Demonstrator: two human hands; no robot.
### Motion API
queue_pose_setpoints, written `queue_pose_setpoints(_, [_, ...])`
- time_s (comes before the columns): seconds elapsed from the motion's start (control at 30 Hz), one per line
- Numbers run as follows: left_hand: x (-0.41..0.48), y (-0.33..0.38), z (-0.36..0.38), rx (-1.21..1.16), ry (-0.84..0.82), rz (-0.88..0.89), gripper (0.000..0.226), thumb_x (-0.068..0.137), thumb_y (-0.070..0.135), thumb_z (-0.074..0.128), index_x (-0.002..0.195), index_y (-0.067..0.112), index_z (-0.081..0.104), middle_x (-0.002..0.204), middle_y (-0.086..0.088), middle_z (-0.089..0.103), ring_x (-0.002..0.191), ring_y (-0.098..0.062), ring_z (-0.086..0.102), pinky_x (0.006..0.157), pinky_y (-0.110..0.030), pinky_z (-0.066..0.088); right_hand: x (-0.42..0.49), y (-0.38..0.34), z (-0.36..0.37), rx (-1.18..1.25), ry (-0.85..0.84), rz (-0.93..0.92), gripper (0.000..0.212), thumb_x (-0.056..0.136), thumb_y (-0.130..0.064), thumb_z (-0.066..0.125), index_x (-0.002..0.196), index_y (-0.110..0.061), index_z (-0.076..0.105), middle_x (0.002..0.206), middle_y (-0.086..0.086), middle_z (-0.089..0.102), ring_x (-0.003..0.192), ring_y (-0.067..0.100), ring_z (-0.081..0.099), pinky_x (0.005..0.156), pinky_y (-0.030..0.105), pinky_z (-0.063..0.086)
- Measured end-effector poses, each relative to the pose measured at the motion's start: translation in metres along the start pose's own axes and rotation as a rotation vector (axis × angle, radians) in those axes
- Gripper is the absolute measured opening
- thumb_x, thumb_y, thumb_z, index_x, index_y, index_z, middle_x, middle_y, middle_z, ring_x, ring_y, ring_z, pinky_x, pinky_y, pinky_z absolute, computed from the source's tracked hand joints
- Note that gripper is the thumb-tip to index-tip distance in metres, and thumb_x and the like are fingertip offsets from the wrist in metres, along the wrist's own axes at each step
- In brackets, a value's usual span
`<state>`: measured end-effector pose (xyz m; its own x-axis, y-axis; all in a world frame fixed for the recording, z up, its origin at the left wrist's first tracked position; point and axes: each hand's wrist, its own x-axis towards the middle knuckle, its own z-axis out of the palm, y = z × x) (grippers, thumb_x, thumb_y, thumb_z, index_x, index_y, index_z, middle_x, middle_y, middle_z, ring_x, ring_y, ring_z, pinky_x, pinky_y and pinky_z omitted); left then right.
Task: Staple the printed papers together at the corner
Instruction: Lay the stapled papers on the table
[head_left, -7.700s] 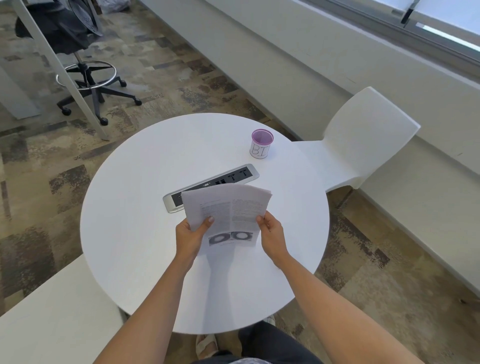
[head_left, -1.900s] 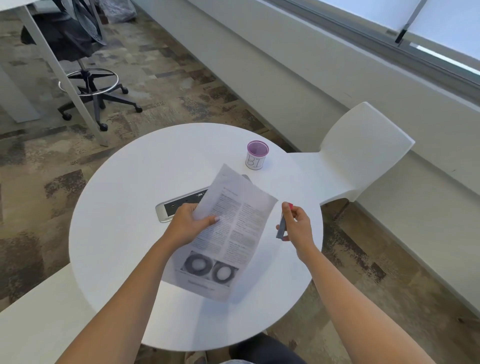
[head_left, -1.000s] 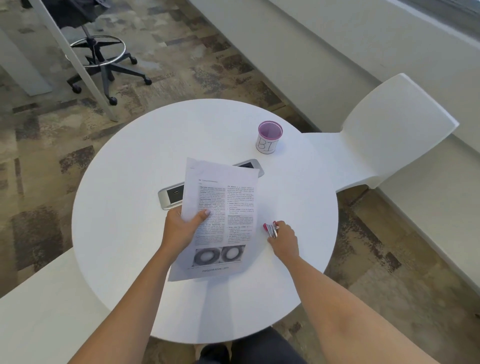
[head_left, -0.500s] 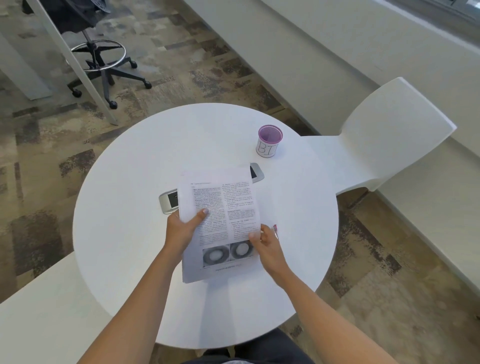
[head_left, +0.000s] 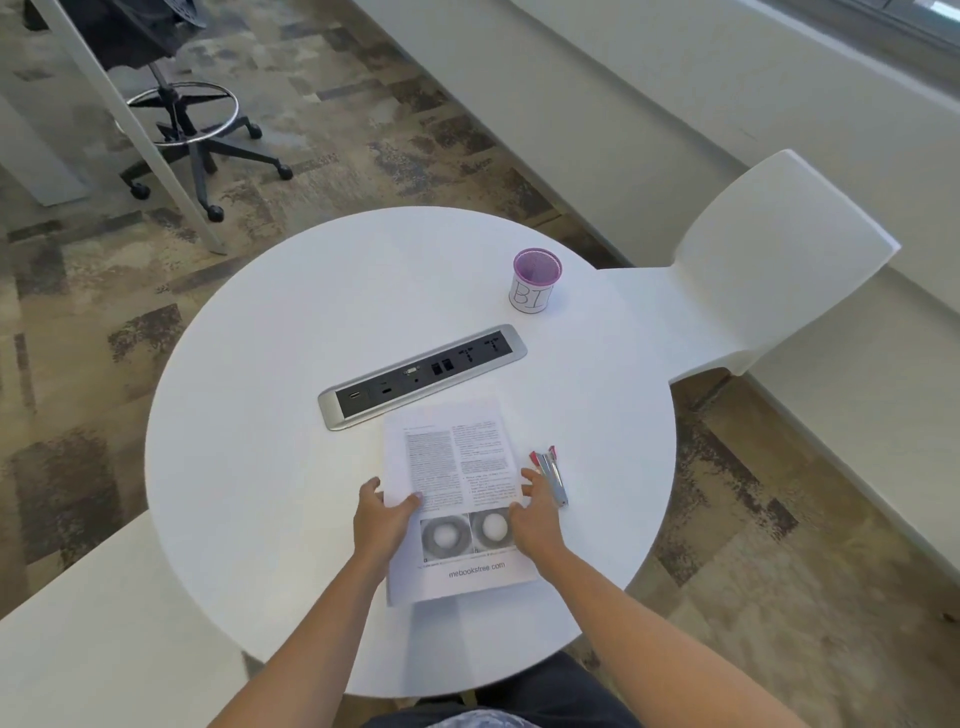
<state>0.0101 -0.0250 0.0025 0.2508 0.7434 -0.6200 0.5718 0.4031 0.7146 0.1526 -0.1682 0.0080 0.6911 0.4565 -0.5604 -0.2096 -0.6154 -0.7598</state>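
The printed papers (head_left: 457, 467) lie flat on the round white table (head_left: 249, 415), text uppermost, two ring pictures near the bottom. My left hand (head_left: 382, 522) holds their left edge, thumb on top of the sheet. My right hand (head_left: 535, 514) rests on the right edge with fingers spread. A small silver stapler with pink ends (head_left: 551, 474) lies on the table just right of the papers, beside my right fingers and not held.
A grey power and data socket strip (head_left: 421, 375) is set into the table beyond the papers. A purple mesh cup labelled BI (head_left: 535, 280) stands at the far right. A white chair (head_left: 769, 270) adjoins the table's right side; an office stool (head_left: 182, 119) stands far left.
The papers have come down from my raised left hand to lie flat on the table. My right hand put the stapler down beside them and moved onto the sheet's right edge.
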Motion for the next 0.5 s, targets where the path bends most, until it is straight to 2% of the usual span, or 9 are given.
queue_pose_setpoints(0.07, [-0.002,-0.007,0.002,0.057,-0.013,0.0,0.083,0.083,0.021,0.075,0.148,0.007,0.027,0.141,-0.015,0.05,0.122,-0.032,0.053,0.097,-0.038,0.043,-0.001,0.004,0.002,-0.08,-0.026,0.007,0.057,0.091,0.004,0.046,0.144,-0.012,0.032,0.129,0.006,0.047,0.111,0.014,0.049,0.09,0.021,0.036])
queue_pose_setpoints(0.13, [-0.003,-0.012,0.005,0.115,-0.035,0.009,0.088,0.08,0.02,0.077,0.149,0.007,0.025,0.145,-0.016,0.043,0.128,-0.033,0.047,0.105,-0.042,0.04,-0.002,0.01,0.004,-0.167,-0.057,-0.013,0.059,0.092,0.006,0.046,0.146,-0.011,0.029,0.139,0.01,0.037,0.112,0.013,0.043,0.09,0.016,0.032])
queue_pose_setpoints(0.2, [-0.004,-0.015,0.007,0.169,-0.058,0.02,0.088,0.078,0.02,0.079,0.147,0.007,0.027,0.146,-0.018,0.036,0.131,-0.033,0.042,0.106,-0.041,0.038,-0.004,0.016,0.006,-0.238,-0.089,-0.034,0.057,0.095,0.004,0.045,0.148,-0.009,0.027,0.144,0.01,0.031,0.117,0.013,0.041,0.091,0.011,0.028])
queue_pose_setpoints(0.27, [-0.004,-0.018,0.008,0.227,-0.073,0.03,0.09,0.077,0.023,0.08,0.148,0.011,0.026,0.147,-0.017,0.029,0.134,-0.034,0.036,0.107,-0.041,0.034,-0.005,0.022,0.008,-0.324,-0.118,-0.05,0.053,0.098,0.0,0.041,0.148,-0.009,0.027,0.148,0.01,0.028,0.128,0.02,0.038,0.1,0.015,0.028])
queue_pose_setpoints(0.37, [-0.001,-0.024,0.01,0.325,-0.083,0.04,0.094,0.079,0.032,0.077,0.152,0.018,0.02,0.153,-0.012,0.021,0.139,-0.035,0.023,0.109,-0.043,0.029,-0.002,0.033,0.008,-0.504,-0.154,-0.081,0.054,0.097,-0.002,0.04,0.149,-0.012,0.029,0.153,0.006,0.024,0.13,0.028,0.034,0.103,0.022,0.028])
queue_pose_setpoints(0.5, [0.006,-0.032,0.004,0.579,-0.126,0.062,0.081,0.081,0.047,0.071,0.148,0.025,0.033,0.153,-0.003,0.024,0.136,-0.032,0.024,0.105,-0.041,0.037,-0.002,0.04,0.002,-0.758,-0.186,-0.157,0.06,0.096,-0.002,0.04,0.152,-0.018,0.024,0.155,0.001,0.02,0.127,0.03,0.034,0.103,0.031,0.035])
